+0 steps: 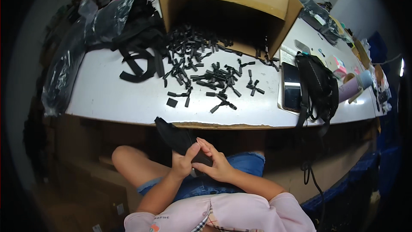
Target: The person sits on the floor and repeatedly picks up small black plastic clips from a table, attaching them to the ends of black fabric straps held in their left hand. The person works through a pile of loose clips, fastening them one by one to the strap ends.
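Note:
A long, dark folded fabric piece (174,135) lies over my lap, its far end reaching the table's front edge. My left hand (183,162) is closed on its near part, thumb on top. From the other side my right hand (218,166) grips the same cloth, its fingers meeting the left thumb. The hands partly cover the near end of the cloth. Past the table edge lie many small black plastic pieces with cords (219,76), the nearest things to my hands on the tabletop, along with a small black square (172,102).
An open cardboard box (231,0) lies on its side at the back of the white table (141,103). Black straps (141,64) and clear plastic bags (64,73) are at left. On the right are a phone (292,88), a black bag (317,83) and a purple bottle (349,89).

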The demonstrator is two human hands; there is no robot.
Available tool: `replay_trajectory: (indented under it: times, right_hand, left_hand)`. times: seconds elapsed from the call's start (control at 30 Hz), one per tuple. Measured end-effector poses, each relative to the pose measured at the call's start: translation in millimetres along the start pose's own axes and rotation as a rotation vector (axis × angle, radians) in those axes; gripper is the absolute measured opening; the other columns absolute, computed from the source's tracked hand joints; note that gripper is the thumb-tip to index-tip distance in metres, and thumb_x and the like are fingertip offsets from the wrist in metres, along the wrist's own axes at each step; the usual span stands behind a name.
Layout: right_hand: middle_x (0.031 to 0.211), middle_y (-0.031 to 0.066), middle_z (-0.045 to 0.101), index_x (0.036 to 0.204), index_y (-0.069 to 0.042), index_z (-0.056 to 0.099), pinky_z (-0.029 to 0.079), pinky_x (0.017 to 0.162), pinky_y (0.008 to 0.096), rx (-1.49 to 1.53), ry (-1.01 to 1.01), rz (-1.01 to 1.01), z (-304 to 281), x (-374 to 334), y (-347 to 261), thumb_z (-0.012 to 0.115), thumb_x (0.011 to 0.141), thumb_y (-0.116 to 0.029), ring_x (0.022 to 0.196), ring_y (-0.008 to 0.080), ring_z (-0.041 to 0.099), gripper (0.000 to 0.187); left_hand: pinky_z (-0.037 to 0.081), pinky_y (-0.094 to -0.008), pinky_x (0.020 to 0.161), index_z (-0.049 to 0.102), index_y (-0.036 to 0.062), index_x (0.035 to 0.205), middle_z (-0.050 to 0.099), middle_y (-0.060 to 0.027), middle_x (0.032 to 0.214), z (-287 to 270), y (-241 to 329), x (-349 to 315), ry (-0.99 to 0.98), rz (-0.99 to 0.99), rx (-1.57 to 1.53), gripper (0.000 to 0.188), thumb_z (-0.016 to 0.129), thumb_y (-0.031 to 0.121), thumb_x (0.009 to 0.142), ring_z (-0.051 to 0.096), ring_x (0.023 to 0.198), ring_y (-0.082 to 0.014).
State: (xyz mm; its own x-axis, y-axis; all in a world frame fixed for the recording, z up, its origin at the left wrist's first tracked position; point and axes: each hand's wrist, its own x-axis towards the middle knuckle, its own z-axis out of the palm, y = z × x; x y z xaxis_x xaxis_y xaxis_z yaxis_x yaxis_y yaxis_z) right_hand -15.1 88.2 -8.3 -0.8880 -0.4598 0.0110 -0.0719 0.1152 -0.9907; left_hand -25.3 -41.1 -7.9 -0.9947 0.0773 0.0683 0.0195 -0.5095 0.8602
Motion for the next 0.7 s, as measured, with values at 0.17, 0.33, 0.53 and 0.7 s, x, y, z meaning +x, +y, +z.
replay_trajectory:
  times: [0.17, 0.33, 0.53, 0.7]
  right_hand:
    - [0.094, 0.0138, 0.057, 0.104, 0.0, 0.053, 0.045, 0.071, 0.0338, -0.68, 0.144, -0.576, -50, 12, -21, 0.069, 0.065, -0.015, 0.079, 0.0269, 0.055, 0.044]
    - [0.124, 0.022, 0.037, 0.117, 0.002, 0.042, 0.027, 0.095, 0.0434, -1.146, 0.525, -0.288, -125, 59, -28, 0.055, 0.078, -0.023, 0.113, 0.0365, 0.035, 0.048]
    - [0.106, 0.0191, 0.049, 0.107, 0.001, 0.051, 0.038, 0.081, 0.036, -1.047, 0.441, -0.374, -113, 44, -18, 0.06, 0.074, -0.018, 0.097, 0.0314, 0.048, 0.039]
    - [0.073, 0.008, 0.055, 0.088, 0.001, 0.057, 0.041, 0.05, 0.0228, -0.371, 0.225, -0.297, -72, 14, -21, 0.063, 0.07, -0.003, 0.058, 0.0138, 0.052, 0.02]
  left_hand:
    - [0.046, -0.0291, 0.061, 0.05, -0.0016, 0.063, 0.053, -0.0099, 0.061, -9, 23, 9, 0.139, 0.092, -0.094, 0.033, 0.038, 0.018, 0.087, 0.054, 0.057, -0.0163]
    - [0.042, -0.0229, 0.046, 0.052, -0.0006, 0.07, 0.046, -0.0033, 0.052, 4, 11, 8, 0.063, -0.148, 0.158, 0.018, 0.054, 0.013, 0.082, 0.043, 0.043, -0.0084]
    - [0.044, -0.0234, 0.047, 0.051, -0.0005, 0.081, 0.05, -0.0047, 0.06, 16, -18, 0, -0.043, -0.343, -0.124, 0.016, 0.056, 0.015, 0.081, 0.045, 0.046, -0.0086]
    - [0.042, -0.0213, 0.045, 0.051, 0.0005, 0.082, 0.049, -0.0029, 0.064, 24, -18, -4, -0.085, -0.384, -0.035, 0.016, 0.058, 0.014, 0.08, 0.046, 0.048, -0.0075]
